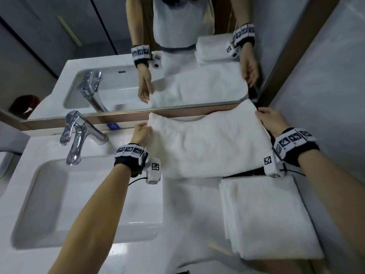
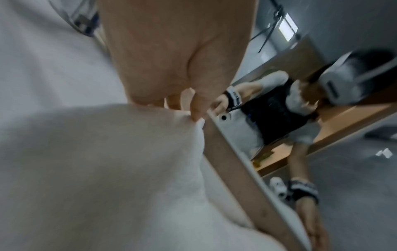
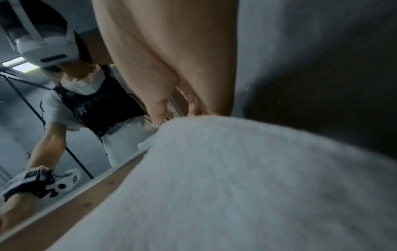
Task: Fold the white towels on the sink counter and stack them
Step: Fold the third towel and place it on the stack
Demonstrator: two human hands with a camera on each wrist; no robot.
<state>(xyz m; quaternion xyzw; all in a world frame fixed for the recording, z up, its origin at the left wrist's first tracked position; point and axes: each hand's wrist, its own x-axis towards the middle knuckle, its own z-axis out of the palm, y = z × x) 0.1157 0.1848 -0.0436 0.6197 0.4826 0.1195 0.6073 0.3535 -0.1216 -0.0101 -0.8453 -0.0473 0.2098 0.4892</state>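
A white towel (image 1: 207, 145) hangs spread between my two hands above the back of the counter, close to the mirror. My left hand (image 1: 141, 130) pinches its far left corner; the left wrist view shows the thumb and fingers of that hand (image 2: 193, 105) closed on the towel's (image 2: 107, 169) edge. My right hand (image 1: 266, 117) grips the far right corner, and the right wrist view has that hand (image 3: 171, 108) curled over the cloth (image 3: 236, 186). A stack of folded white towels (image 1: 266, 216) lies on the counter at the front right.
The white sink basin (image 1: 39, 204) is sunk in the counter at the left, with a chrome tap (image 1: 79, 133) behind it. A mirror (image 1: 177, 56) runs along the back and a grey wall (image 1: 325, 86) closes the right side. Bare counter (image 1: 187, 214) lies between basin and stack.
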